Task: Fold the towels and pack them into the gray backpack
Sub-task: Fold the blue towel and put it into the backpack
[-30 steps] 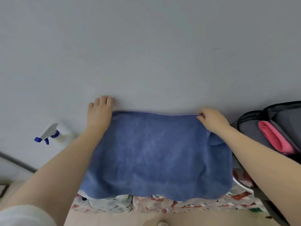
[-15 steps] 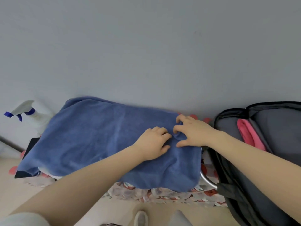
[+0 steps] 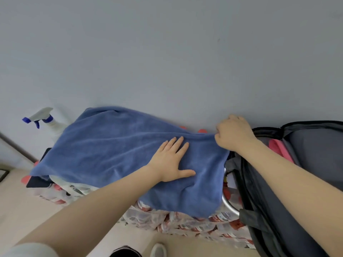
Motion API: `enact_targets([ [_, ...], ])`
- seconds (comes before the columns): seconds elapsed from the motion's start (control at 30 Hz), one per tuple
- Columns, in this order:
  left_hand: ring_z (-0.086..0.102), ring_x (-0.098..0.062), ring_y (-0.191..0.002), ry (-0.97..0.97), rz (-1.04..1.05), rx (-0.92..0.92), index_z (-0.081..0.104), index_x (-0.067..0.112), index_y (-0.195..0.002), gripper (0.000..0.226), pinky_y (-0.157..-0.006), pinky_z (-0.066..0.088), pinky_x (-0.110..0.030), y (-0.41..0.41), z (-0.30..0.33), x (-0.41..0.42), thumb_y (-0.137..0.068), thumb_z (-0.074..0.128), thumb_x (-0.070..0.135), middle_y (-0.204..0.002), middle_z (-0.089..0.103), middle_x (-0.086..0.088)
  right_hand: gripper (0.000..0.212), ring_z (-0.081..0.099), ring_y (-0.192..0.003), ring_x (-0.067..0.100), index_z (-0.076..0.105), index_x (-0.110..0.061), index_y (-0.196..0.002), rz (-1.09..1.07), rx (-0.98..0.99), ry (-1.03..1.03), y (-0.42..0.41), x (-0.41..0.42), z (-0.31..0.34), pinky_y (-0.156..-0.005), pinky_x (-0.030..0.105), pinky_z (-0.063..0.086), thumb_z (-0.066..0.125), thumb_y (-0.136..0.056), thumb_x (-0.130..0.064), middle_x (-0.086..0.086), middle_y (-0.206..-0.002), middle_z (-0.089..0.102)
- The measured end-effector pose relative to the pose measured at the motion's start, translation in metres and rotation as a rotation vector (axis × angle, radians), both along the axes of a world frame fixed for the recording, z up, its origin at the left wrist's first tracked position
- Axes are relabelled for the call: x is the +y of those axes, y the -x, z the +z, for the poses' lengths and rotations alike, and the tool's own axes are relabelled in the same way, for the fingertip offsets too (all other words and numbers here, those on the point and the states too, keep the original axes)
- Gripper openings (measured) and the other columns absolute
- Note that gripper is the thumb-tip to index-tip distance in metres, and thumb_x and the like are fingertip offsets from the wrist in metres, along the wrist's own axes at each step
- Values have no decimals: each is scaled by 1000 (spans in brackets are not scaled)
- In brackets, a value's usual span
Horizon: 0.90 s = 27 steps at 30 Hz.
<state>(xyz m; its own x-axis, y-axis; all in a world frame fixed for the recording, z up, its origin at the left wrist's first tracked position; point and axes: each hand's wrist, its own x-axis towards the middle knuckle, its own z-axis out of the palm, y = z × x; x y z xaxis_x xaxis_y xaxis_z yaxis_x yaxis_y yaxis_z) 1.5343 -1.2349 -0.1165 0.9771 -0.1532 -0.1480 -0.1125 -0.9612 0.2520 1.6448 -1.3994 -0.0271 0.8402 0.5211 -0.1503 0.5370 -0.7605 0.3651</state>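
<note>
1. The blue towel (image 3: 118, 154) lies spread across the middle of the frame, draped over a table with a red-patterned cloth (image 3: 185, 225); its near edge hangs over the front, and its far right corner reaches the wall at centre right.
2. The left hand (image 3: 171, 161) lies flat on the towel right of centre, fingers straight and spread, pressing the cloth down and gripping nothing.
3. The right hand (image 3: 233, 133) is at the towel's far right corner with its fingers curled around the edge, pinching it.
4. What changed: half a second ago both hands were bunched together near the towel's right end; now they have parted, the left flattened as an anchor and the right carried up and rightward with the corner. A second ago the hands sat at the two far corners of a towel lying square to the view.
5. My reading: a fold is being set up, with the left hand marking the crease line and the right ready to bring the corner over. The towel looks only partly folded and is not yet packed.
6. The gray backpack (image 3: 313, 151) stands unzipped at the right edge, just beside the towel, with a pink towel (image 3: 278, 149) already inside.
7. A spray bottle (image 3: 47, 120) stands against the wall at centre left.
</note>
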Motion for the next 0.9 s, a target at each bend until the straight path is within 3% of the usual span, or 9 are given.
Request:
enact_targets([
  [0.13,13,-24,-143,84,69,-167,26,14,-145,57,-117,9,-33,10,9,35,-95,34,41,-155,17,-7,23,52,-104,28,59,-11,-101,272,86,-288,23,56,-4,-85,34,37,40,-91,-19,8,-109,63],
  [0.27,51,-36,-117,161,295,-365,60,2,-114,56,-99,42,-46,42,10,104,-87,25,35,-124,57,-17,22,53,-99,27,60,-11,-99,463,265,-436,38,134,-13,-81,34,39,41,-91,-17,6,-106,63],
  [0.37,48,-34,-117,171,629,-368,57,3,-117,45,-99,36,-40,78,12,167,-92,29,28,-124,56,-14,24,53,-104,24,60,-12,-105,550,405,-545,48,200,-19,-89,38,43,40,-93,-16,5,-112,61],
  [0.47,40,-34,-124,189,966,-143,46,6,-127,40,-102,31,-39,107,2,226,-97,35,29,-133,47,-17,30,50,-114,22,58,-14,-117,618,501,-546,62,264,-24,-97,39,40,36,-97,-14,3,-124,57],
  [0.57,49,-31,-116,502,1123,195,52,10,-122,51,-98,36,-36,125,-11,266,-95,30,47,-128,53,-14,32,51,-113,22,57,-13,-118,619,606,-526,77,319,-26,-97,38,41,32,-98,-13,5,-122,57],
  [0.7,63,-25,-100,894,1123,414,66,16,-95,61,-99,46,-39,136,-29,298,-79,41,69,-113,66,-10,34,51,-115,22,55,-14,-121,538,697,-440,84,372,-30,-98,33,41,28,-99,-13,5,-128,56],
  [0.77,66,-25,-91,946,1061,496,68,15,-99,75,-95,48,-40,135,-37,312,-69,42,78,-108,69,-11,35,51,-116,22,55,-15,-121,486,728,-422,81,390,-33,-99,33,41,28,-99,-13,3,-129,56],
  [0.9,63,-22,-104,964,1012,598,66,20,-107,67,-94,50,-35,127,-57,327,-80,38,73,-111,67,-2,32,49,-119,20,58,-15,-118,441,799,-308,72,415,-39,-100,28,37,33,-98,-12,1,-129,56],
])
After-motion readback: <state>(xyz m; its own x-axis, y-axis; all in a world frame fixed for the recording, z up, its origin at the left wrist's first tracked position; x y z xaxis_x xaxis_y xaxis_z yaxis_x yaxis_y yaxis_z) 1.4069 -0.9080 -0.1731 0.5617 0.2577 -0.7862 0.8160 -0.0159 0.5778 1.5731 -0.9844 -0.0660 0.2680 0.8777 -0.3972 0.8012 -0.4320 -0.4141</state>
